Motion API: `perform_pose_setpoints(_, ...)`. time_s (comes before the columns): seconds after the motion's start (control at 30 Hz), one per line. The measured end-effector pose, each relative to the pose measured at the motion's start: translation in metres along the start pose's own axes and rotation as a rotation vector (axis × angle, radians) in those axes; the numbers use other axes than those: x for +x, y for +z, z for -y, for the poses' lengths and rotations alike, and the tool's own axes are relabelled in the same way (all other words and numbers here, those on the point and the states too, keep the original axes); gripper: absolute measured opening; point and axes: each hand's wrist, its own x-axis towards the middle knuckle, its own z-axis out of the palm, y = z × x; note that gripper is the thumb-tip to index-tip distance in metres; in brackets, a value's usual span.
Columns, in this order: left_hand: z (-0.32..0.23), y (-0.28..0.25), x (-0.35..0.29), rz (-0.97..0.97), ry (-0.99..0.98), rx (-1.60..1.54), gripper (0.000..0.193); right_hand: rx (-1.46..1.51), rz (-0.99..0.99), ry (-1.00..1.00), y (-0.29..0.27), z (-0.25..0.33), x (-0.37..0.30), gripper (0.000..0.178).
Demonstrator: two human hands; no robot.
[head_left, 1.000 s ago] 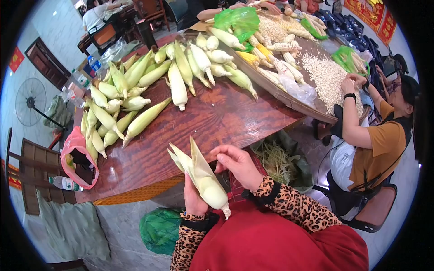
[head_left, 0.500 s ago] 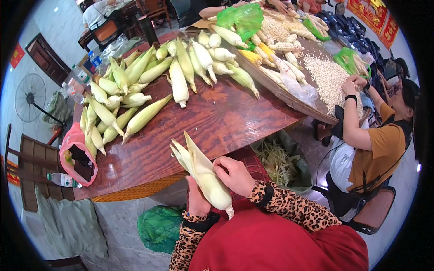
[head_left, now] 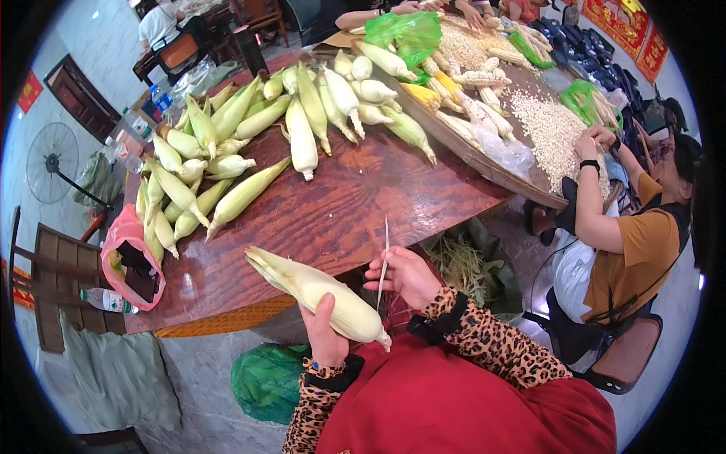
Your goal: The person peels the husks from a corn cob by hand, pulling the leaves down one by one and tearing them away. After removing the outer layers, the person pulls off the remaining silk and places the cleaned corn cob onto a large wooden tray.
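Note:
An ear of corn (head_left: pixel 333 303) in pale husk lies slanted in my left hand (head_left: pixel 327 337), its leafy tip up and to the left and its stem end toward my lap. My left fingers and thumb are closed around its lower side. Just right of the ear, my right hand (head_left: pixel 411 278) pinches a narrow strip of husk (head_left: pixel 384 265), which stands nearly upright, edge-on. Ahead on the table, a pile of husked-in corn ears (head_left: pixel 227 144) spreads across the left and middle.
The reddish wooden table (head_left: pixel 355 204) carries a round tray (head_left: pixel 469 155) of kernels and bare cobs. A pink bag (head_left: pixel 132 261) and a bottle (head_left: pixel 110 300) sit at its left edge. Below right is a sack of husk scraps (head_left: pixel 469 268). A person (head_left: pixel 635 234) handles kernels at right.
A husk leaf has come off the ear and is now in my right hand, which has moved right, away from it. The ear has tipped leftward in my left hand.

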Motion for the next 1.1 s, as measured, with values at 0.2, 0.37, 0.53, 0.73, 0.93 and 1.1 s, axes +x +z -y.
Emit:
perform_pose_setpoints(0.2, 0.0, -0.021, 0.01, -0.046, -0.086, -0.238, 0.043, 0.391, 0.336, 0.35, -0.039, 0.034, 0.002, 0.011)
perform_pose_setpoints(0.37, -0.005, -0.01, 0.011, 0.052, -0.1, -0.13, 0.042, 0.466, 0.143, 0.079, -0.056, 0.059, 0.008, 0.009)
perform_pose_setpoints(0.53, 0.003, 0.002, 0.002, 0.103, -0.117, -0.047, 0.048, -0.64, 0.333, -0.285, 0.013, 0.049, -0.03, 0.016)
perform_pose_setpoints(0.73, 0.005, 0.003, -0.008, 0.112, -0.046, 0.009, 0.059, -0.914, 0.394, -0.635, 0.019, 0.004, -0.025, 0.017)
perform_pose_setpoints(0.93, 0.011, 0.006, -0.004, 0.106, -0.041, 0.004, 0.064, -1.03, 0.272, -0.746, 0.021, -0.003, -0.03, 0.017)
perform_pose_setpoints(1.1, 0.009, 0.013, -0.01, 0.0, -0.006, 0.085, 0.069, -1.04, 0.025, -0.695, 0.026, -0.013, -0.027, 0.015)
